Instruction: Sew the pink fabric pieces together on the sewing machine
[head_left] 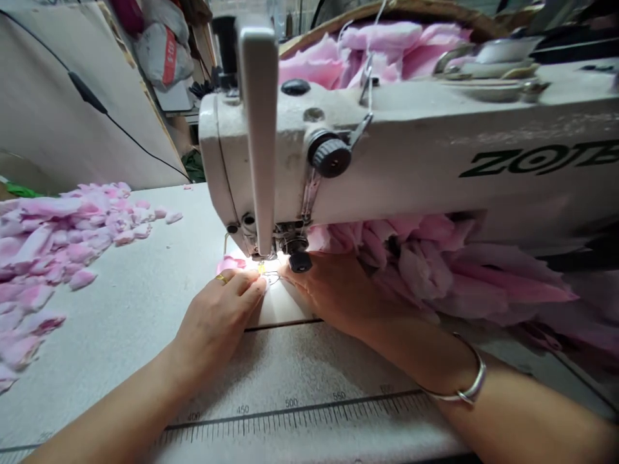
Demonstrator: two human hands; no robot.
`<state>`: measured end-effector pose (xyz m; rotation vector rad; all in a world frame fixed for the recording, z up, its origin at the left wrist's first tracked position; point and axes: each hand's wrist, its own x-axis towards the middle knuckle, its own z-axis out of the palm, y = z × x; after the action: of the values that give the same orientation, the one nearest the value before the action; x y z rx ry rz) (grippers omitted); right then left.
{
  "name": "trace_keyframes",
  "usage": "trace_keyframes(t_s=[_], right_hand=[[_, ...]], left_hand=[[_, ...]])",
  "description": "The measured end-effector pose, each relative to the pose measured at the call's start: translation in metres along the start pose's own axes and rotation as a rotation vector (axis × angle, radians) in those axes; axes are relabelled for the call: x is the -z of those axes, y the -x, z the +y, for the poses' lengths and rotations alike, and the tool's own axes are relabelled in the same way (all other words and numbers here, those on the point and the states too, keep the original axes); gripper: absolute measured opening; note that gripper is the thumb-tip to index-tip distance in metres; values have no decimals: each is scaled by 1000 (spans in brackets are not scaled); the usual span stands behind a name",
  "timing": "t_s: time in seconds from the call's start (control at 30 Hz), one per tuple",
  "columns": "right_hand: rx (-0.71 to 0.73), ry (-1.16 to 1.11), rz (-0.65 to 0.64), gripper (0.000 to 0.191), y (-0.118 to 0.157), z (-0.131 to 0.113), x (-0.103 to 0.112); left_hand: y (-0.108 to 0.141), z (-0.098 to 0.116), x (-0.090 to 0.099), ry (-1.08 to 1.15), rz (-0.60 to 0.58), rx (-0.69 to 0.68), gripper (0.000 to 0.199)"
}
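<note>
Under the lit needle area of a white sewing machine (396, 161), both hands work close together. My left hand (215, 316), a ring on one finger, has its fingertips pressed together just left of the presser foot. They are on a small pink fabric piece (231, 263), mostly covered by the fingers. To the right of the needle is my right hand (338, 290), fingers bent and drawn together. A black knob (300, 261) hides part of its fingertips, so what they hold cannot be made out. A silver bangle (471, 386) circles the right wrist.
Many loose pink fabric petals (82, 238) lie heaped on the table's left. Bunched pink fabric (449, 277) fills the space beneath the machine arm. More pink fabric (396, 38) sits in a basket behind. A printed ruler (290, 415) runs along the front edge.
</note>
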<state>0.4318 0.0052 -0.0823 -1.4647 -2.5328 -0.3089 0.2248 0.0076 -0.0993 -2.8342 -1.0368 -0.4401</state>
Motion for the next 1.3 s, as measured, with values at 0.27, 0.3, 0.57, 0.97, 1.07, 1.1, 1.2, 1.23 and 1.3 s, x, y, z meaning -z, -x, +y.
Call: trace_keyframes(t_s=[0.27,0.3,0.57,0.97,1.07,1.1,1.2,1.23,1.3], right_hand=[[-45,2,43,19,0,-2,-5],[-50,0,48,18,0,-1,-6],[-45,-40,17,13,7,0,-2],[135,-60,23,15,10,-5,0],[95,-49,31,16,10,-5,-1],[67,-39,38,16,10,-6,-2],[10,-21,58,16,8,-7,-7],[7,-23,65,17,8,-7,-8],[11,-29,75,20,6,-8,-10]], left_hand=[[-5,-10,-2,-3,48,-41,26],[-6,-11,-3,-22,60,-35,24],[-12,-14,-4,-60,136,23,14],[-16,-13,-2,-183,222,-61,9],[-16,-17,-4,-109,219,21,7],[-16,-18,-5,-71,212,60,6],[-15,-22,-7,36,156,165,7],[-15,-23,-8,52,140,189,10],[-15,-24,-9,44,117,222,16]])
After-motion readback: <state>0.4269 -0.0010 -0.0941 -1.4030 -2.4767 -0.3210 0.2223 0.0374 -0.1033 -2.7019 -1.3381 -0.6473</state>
